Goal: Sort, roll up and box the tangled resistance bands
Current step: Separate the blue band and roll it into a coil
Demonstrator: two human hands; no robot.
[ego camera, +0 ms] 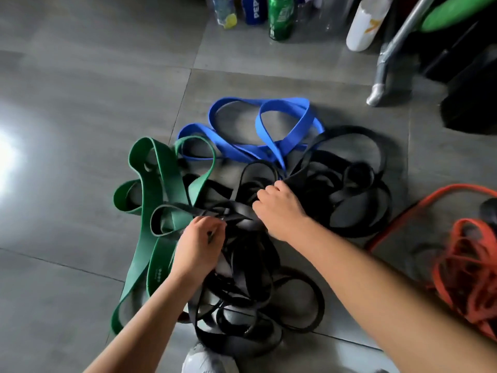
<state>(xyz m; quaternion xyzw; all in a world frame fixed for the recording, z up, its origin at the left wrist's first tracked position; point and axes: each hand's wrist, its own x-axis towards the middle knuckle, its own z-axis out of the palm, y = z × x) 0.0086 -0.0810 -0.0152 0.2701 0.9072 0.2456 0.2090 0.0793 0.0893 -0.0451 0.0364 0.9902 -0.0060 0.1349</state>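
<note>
A tangle of resistance bands lies on the grey tiled floor. Black bands (347,208) fill the middle and right of the heap. A wide green band (158,184) loops on the left and a blue band (269,130) lies at the far side. Orange bands (468,265) sit apart at the right edge. My left hand (199,246) pinches a black strand near the green band. My right hand (279,208) has its fingers curled round black strands at the centre of the heap.
Several bottles (279,17) and a white bottle (365,22) stand along the far edge. A grey metal leg (384,65) and dark gear (470,84) are at the upper right. A white shoe (207,359) shows at the bottom. Bare floor tiles (80,103) extend left.
</note>
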